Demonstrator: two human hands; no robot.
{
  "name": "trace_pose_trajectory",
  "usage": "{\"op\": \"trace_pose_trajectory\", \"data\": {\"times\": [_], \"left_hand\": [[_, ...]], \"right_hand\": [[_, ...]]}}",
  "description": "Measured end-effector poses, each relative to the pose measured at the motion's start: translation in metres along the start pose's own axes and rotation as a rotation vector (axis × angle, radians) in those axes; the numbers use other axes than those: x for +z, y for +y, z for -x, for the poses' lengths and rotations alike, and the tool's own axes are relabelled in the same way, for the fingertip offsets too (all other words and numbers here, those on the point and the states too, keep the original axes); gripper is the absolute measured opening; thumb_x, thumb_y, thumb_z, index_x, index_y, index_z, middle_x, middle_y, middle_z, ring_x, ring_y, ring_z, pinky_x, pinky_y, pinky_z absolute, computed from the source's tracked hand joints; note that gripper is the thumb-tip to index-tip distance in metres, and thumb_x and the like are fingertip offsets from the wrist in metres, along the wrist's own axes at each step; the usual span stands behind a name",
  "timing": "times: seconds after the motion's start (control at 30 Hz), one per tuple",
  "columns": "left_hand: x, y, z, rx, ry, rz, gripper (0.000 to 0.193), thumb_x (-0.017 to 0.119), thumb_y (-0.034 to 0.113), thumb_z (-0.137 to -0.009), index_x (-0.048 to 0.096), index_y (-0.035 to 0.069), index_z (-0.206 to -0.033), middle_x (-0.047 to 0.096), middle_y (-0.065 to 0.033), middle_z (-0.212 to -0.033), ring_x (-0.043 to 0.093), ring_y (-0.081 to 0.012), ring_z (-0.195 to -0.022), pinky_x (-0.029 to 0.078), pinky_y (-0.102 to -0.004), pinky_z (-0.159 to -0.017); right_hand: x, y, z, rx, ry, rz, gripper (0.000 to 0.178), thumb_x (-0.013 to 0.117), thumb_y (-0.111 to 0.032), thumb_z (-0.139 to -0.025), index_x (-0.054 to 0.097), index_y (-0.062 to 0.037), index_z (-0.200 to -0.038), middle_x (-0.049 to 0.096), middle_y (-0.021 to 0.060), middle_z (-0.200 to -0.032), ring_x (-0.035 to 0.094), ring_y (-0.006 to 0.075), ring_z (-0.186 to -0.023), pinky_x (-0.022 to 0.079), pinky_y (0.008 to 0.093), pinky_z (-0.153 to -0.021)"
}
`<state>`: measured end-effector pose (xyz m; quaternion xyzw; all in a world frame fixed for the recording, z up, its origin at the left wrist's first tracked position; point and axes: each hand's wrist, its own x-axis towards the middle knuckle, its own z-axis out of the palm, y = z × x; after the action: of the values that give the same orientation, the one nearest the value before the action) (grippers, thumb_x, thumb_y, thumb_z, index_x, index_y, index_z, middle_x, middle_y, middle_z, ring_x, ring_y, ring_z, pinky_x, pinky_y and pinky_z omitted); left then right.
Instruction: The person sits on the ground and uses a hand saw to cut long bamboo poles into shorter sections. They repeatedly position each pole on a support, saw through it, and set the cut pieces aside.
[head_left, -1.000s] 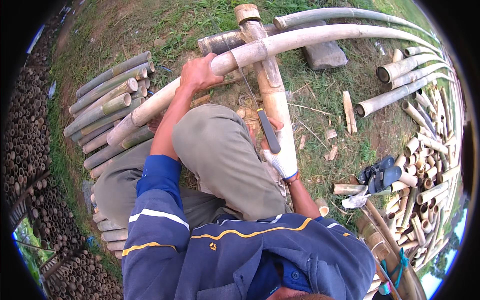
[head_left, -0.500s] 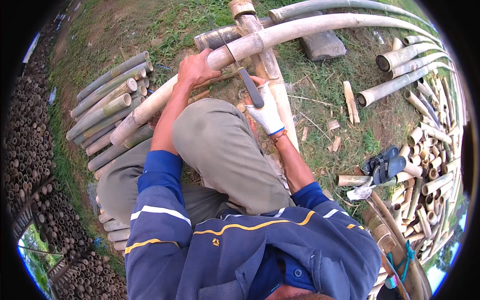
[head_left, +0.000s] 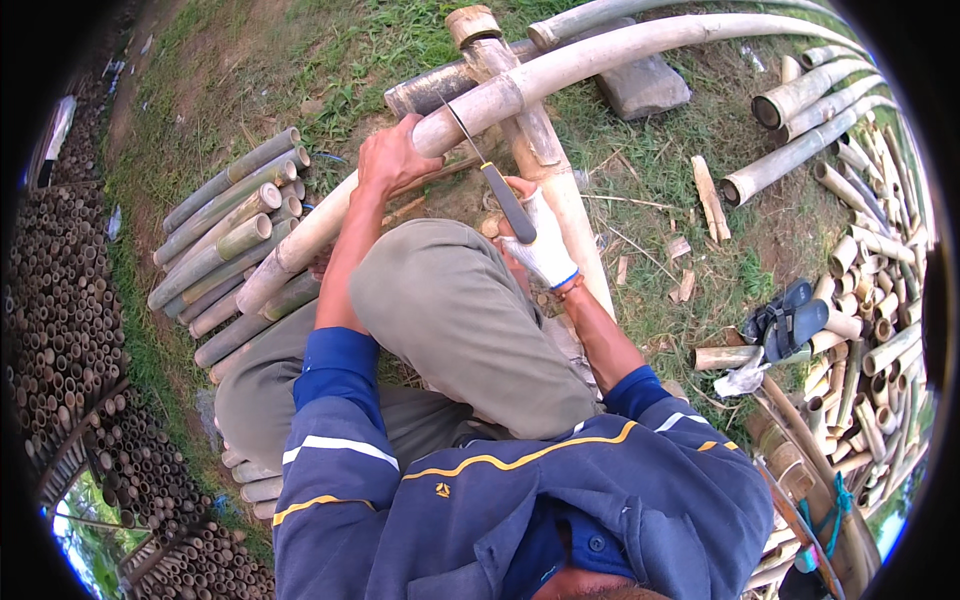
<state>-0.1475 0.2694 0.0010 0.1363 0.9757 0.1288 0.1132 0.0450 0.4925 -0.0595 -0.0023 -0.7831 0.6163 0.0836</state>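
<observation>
A long pale bamboo pole (head_left: 580, 70) slants from the upper right to the lower left, over a bamboo post (head_left: 535, 140). My bare left hand (head_left: 393, 157) is wrapped around the pole, left of the saw. In a white glove, my right hand (head_left: 540, 240) grips the dark handle of a hand saw (head_left: 508, 203). The saw's thin blade lies across the pole's near side, just right of my left hand. Whether the blade sits in a cut is too small to tell. My raised knee (head_left: 440, 270) is between my forearms.
Cut bamboo lengths (head_left: 225, 225) are stacked at the left beside my leg. A stone block (head_left: 643, 85) lies behind the pole. At the right are a heap of short bamboo pieces (head_left: 870, 330) and a pair of dark sandals (head_left: 790, 318). Bamboo scraps (head_left: 710, 198) litter the grass.
My right hand has drawn the saw back toward me, so less blade extends beyond the pole. The left hand keeps its grip on the pole. The whole view has shifted slightly.
</observation>
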Motion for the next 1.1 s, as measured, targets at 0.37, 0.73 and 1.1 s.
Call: {"op": "trace_pose_trajectory", "data": {"times": [0.37,0.73,1.1], "left_hand": [[0.003,-0.005,0.021,-0.045,0.014,0.039,0.086,0.089,0.05,-0.071,0.066,0.018,-0.148,0.081,-0.0224,-0.121,0.077,-0.0423,-0.116,0.059,-0.0511,-0.103],[0.012,0.001,0.015,0.015,0.171,0.012,0.084,0.093,0.044,-0.073,0.066,0.017,-0.148,0.08,-0.0203,-0.125,0.077,-0.0401,-0.117,0.059,-0.051,-0.103],[0.019,-0.014,0.015,-0.029,0.158,0.007,0.084,0.093,0.039,-0.074,0.064,0.018,-0.15,0.08,-0.02,-0.128,0.077,-0.0409,-0.118,0.058,-0.0507,-0.104]], "right_hand": [[-0.087,-0.065,0.173,0.287,-0.114,0.127,0.068,0.069,0.001,-0.087,0.053,-0.0017,-0.153,0.064,0.0146,-0.14,0.064,0.0223,-0.114,0.053,0.0354,-0.104],[-0.002,-0.043,-0.022,0.083,-0.029,0.015,0.058,0.076,-0.01,-0.088,0.06,-0.0105,-0.144,0.072,0.0159,-0.122,0.074,0.0307,-0.107,0.059,0.0405,-0.094],[-0.076,-0.108,0.121,0.321,-0.125,0.069,0.065,0.069,-0.001,-0.089,0.055,-0.0037,-0.152,0.069,0.0146,-0.126,0.07,0.0215,-0.104,0.056,0.0353,-0.095]]}}
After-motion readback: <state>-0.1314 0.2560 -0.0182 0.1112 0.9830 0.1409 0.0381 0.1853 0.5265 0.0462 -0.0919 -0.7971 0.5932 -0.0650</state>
